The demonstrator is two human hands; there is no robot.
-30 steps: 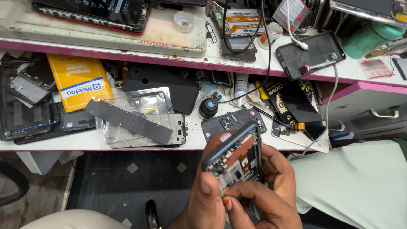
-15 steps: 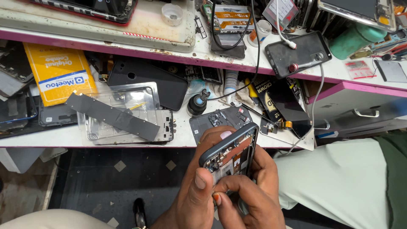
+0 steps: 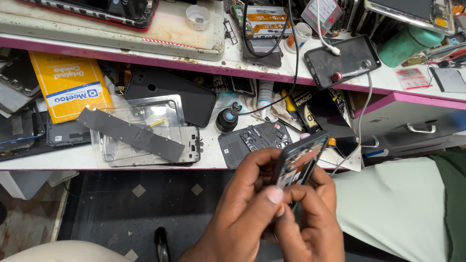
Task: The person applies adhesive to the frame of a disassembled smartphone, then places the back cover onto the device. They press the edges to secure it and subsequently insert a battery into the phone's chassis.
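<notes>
I hold an opened phone (image 3: 302,160) with its back off, tilted on edge just in front of the bench. My left hand (image 3: 242,204) grips its lower left side, thumb pressed against the bottom end. My right hand (image 3: 310,218) wraps the lower right side, its fingers meeting the left thumb at the phone's base. Circuit parts show inside the phone. A dark back cover with parts (image 3: 252,141) lies on the bench right behind the phone.
The bench holds a clear phone frame with a grey strip (image 3: 141,133), a black back cover (image 3: 170,97), a yellow packet (image 3: 70,85), a small black bottle (image 3: 226,119). On the upper shelf a black phone (image 3: 342,60) is plugged into a white cable. A drawer (image 3: 412,126) is right.
The view has shifted left and down, so the bench sits higher right in the frame. Both hands keep hold of the phone, which now tilts more edge-on with its top turned right.
</notes>
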